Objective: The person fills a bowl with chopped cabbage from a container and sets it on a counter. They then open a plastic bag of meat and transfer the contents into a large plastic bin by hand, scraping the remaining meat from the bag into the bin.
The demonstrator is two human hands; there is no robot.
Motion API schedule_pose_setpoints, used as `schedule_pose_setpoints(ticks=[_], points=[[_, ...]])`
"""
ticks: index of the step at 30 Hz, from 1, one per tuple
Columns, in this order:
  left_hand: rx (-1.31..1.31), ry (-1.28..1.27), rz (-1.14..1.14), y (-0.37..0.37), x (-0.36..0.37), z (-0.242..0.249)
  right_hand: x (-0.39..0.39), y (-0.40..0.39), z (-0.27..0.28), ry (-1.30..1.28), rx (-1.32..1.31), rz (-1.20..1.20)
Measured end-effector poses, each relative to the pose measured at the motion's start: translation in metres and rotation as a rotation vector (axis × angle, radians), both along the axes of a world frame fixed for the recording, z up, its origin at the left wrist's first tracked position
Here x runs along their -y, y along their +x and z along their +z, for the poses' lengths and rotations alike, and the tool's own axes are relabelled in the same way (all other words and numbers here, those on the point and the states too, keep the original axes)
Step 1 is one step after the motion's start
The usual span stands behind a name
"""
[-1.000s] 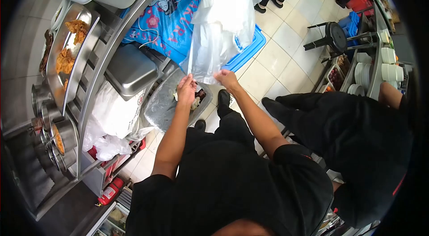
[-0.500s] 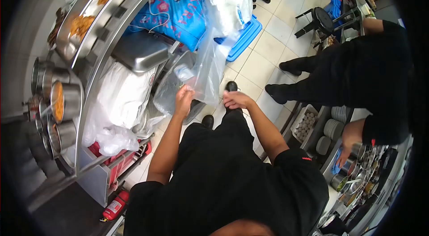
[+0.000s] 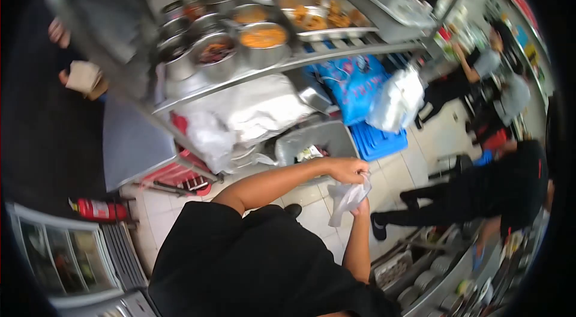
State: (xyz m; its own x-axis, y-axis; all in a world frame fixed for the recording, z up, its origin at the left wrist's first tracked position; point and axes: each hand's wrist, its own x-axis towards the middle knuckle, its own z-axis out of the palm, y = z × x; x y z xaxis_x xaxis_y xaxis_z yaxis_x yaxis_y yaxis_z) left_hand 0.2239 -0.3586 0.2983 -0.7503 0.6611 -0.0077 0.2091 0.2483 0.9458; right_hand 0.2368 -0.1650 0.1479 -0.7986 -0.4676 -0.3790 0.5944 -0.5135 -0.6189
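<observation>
My left hand (image 3: 349, 170) is closed on the upper end of a crumpled white translucent plastic bag (image 3: 347, 198), its fingers pinched together. Just below it, my right hand (image 3: 362, 206) touches the same bag's edge; its fingers are partly hidden and blurred. The bag hangs between both hands, in front of my body and over the tiled floor. Behind my left forearm stands a bin with a clear liner (image 3: 337, 135), with some waste inside.
A metal shelf (image 3: 288, 65) holds pots (image 3: 214, 53) and a tray of fried food (image 3: 327, 14). Blue lids (image 3: 378, 142) and a stuffed white bag (image 3: 399, 100) lie beyond the bin. A co-worker in black (image 3: 510, 179) stands at right. A fire extinguisher (image 3: 101, 209) is at left.
The view has swung toward the shelf on the left. My hands have come together, and the plastic is now bunched between them, apart from the large hanging bag.
</observation>
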Motion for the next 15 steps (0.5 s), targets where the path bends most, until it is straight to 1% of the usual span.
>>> schedule_pose_setpoints(ticks=[1, 3, 5, 6, 7, 8, 9, 10, 11, 12, 13, 14, 15], points=[[-0.157, -0.161, 0.021, 0.011, 0.015, 0.008, -0.008, 0.006, -0.018, 0.101, 0.097, -0.045], [-0.336, -0.536, 0.121, 0.037, 0.039, 0.040, -0.030, 0.016, -0.050, 0.211, 0.123, 0.005], [-0.485, -0.659, 0.016, 0.057, 0.053, 0.092, -0.040, 0.046, -0.051, 0.630, -0.118, -0.035], [-0.457, -0.693, -0.078, 0.084, 0.053, 0.145, -0.051, 0.053, -0.079, 0.865, -0.265, -0.044], [-0.549, -0.698, -0.186, 0.091, 0.047, 0.170, -0.057, 0.065, -0.098, 0.981, -0.271, -0.085], [-0.703, -0.762, -0.266, 0.104, 0.035, 0.196, -0.060, 0.083, -0.120, 0.920, -0.467, -0.221], [-0.861, -0.824, -0.354, 0.117, 0.020, 0.223, -0.073, 0.101, -0.111, 0.926, -0.273, -0.026], [-0.957, -0.940, -0.409, 0.129, 0.001, 0.247, -0.089, 0.120, -0.127, 1.100, -0.364, 0.016], [-0.922, -1.087, -0.446, 0.144, -0.019, 0.277, -0.092, 0.133, -0.140, 1.270, -0.462, 0.054], [-1.017, -0.976, -0.469, 0.162, -0.024, 0.303, -0.082, 0.152, -0.136, 0.928, -0.128, -0.091], [-1.123, -1.014, -0.485, 0.180, -0.030, 0.331, -0.080, 0.167, -0.141, 0.643, 0.092, -0.267], [-1.069, -0.953, -0.383, 0.193, -0.035, 0.348, -0.066, 0.178, -0.144, 0.639, 0.083, -0.252], [-1.085, -0.895, -0.318, 0.208, -0.039, 0.361, -0.055, 0.193, -0.137, 0.616, 0.217, -0.391]])
